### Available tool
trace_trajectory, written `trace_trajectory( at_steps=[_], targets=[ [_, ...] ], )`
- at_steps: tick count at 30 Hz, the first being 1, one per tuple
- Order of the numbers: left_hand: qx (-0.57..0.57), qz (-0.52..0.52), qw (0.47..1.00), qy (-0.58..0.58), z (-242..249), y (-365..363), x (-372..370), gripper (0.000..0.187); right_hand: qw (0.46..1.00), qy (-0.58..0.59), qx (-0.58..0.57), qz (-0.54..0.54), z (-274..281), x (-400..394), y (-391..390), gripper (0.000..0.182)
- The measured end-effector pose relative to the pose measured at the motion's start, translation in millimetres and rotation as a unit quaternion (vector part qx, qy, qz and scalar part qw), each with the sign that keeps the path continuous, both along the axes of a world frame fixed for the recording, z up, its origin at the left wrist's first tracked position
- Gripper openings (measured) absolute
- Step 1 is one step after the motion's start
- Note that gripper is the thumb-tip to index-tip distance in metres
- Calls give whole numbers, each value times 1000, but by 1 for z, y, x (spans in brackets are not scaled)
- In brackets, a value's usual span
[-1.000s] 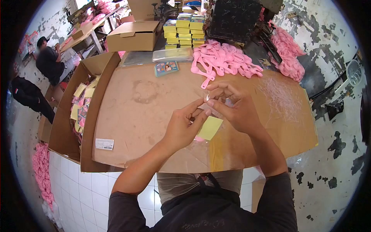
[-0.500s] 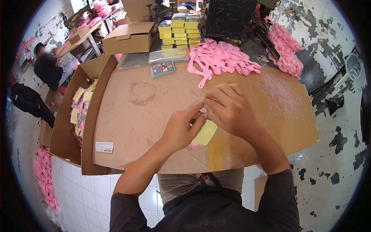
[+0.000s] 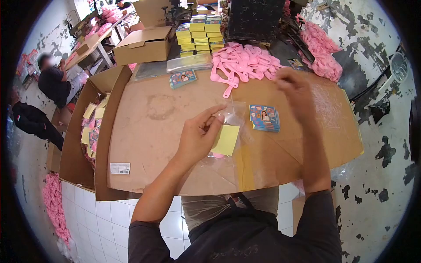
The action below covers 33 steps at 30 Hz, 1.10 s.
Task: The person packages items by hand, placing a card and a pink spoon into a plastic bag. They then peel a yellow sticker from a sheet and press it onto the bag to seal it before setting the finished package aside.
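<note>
My left hand (image 3: 198, 136) pinches the edge of a clear plastic bag (image 3: 237, 112) over the front middle of the cardboard-covered table. Inside the bag is a yellow card (image 3: 227, 139), and a bit of something pink (image 3: 216, 154) shows below it. My right hand (image 3: 294, 90), smeared by motion, is raised over the right side, between a heap of pink measuring spoons (image 3: 247, 65) and a tangle of thin clear strips (image 3: 330, 109). A small stack of blue printed cards (image 3: 264, 118) lies between my hands.
An open carton (image 3: 101, 131) of packed cards stands left. More printed cards (image 3: 182, 79) and a pile of clear bags (image 3: 188, 63) lie farther back. Behind them are yellow-edged card stacks (image 3: 199, 35) and a brown box (image 3: 144, 44). Two people (image 3: 55, 81) are at far left.
My right hand has left the bag and swung up to the right, uncovering the blue card stack. My left hand keeps hold of the bag, shifted slightly left.
</note>
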<state>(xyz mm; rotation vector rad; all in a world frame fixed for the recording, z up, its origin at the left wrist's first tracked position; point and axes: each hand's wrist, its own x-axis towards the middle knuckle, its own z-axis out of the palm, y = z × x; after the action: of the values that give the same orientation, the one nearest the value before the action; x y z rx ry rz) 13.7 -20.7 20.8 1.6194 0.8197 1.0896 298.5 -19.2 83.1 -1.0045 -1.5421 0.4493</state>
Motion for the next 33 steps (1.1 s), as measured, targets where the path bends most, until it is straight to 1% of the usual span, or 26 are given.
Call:
trace_trajectory(
  at_steps=[1,2,3,5,6,7,8,9,11,12,13,15,18,19,20,21,22,25,26,27,28,29,30,31,32,33],
  targets=[
    [-11,6,1000,-21,-3,2,-1,32,993,57,-102,27,7,25,-15,6],
    [-24,12,999,-42,-5,5,-1,32,971,113,-204,54,11,58,-32,7],
    [-37,19,997,-65,-6,7,-2,32,957,113,-234,131,12,106,-42,9],
    [-39,22,998,-38,-5,13,-7,35,962,86,-250,64,8,168,-46,17],
    [-40,23,999,-25,-5,14,-8,37,968,58,-230,-80,-4,186,-42,21],
    [-44,22,997,-57,-6,16,-6,38,960,-98,-175,-193,-18,208,-40,24],
    [-48,21,995,-89,-9,18,-3,40,914,-249,-111,-300,-37,231,-39,27],
    [-54,17,991,-118,-11,18,-2,42,831,-388,-46,-395,-55,251,-43,30],
    [-50,10,990,-129,-11,18,0,43,805,-412,-38,-424,-54,256,-49,34],
    [-48,9,990,-134,-11,19,-1,44,877,-301,-98,-363,-37,245,-54,35],
    [-60,6,990,-126,-11,19,-3,42,925,-182,-159,-293,-31,240,-60,36],
    [-81,-4,991,-110,-8,19,-6,40,914,-217,-178,-293,-35,247,-60,30],
    [-118,-5,986,-121,3,14,-5,36,895,-268,-199,-295,-33,258,-55,22],
    [-115,-2,986,-123,2,15,-4,35,889,-286,-203,-295,-30,258,-52,19],
    [-111,3,986,-126,-1,15,-2,33,829,-399,-111,-376,-34,254,-50,16],
    [-109,5,986,-126,-4,15,-2,33,743,-498,-18,-448,-38,234,-52,14],
    [-115,5,985,-127,-4,15,-2,32,632,-583,76,-505,-39,213,-52,12],
    [-129,7,984,-124,-6,15,-1,32,774,-473,-60,-416,-25,159,-49,8],
    [-131,3,985,-116,-7,16,-1,31,803,-429,-174,-375,-10,125,-47,7],
    [-131,-1,985,-108,-7,17,-1,31,819,-377,-283,-327,4,97,-42,6],
    [-137,-5,984,-112,-7,17,-1,31,864,-299,-350,-204,8,91,-37,9],
    [-144,-8,983,-117,-7,15,-1,30,885,-213,-407,-74,10,86,-31,12],
    [-152,-10,981,-122,-7,14,-2,30,930,-189,-316,26,3,78,-26,18],
    [-147,-20,982,-117,-8,14,-2,29,954,-161,-219,125,-8,69,-19,24],
    [-140,-30,983,-113,-10,16,-2,28,949,-279,-123,75,-17,57,-15,31],
    [-134,-40,984,-110,-12,17,-2,28,920,-391,-24,24,-22,41,-12,38]
  ],
)
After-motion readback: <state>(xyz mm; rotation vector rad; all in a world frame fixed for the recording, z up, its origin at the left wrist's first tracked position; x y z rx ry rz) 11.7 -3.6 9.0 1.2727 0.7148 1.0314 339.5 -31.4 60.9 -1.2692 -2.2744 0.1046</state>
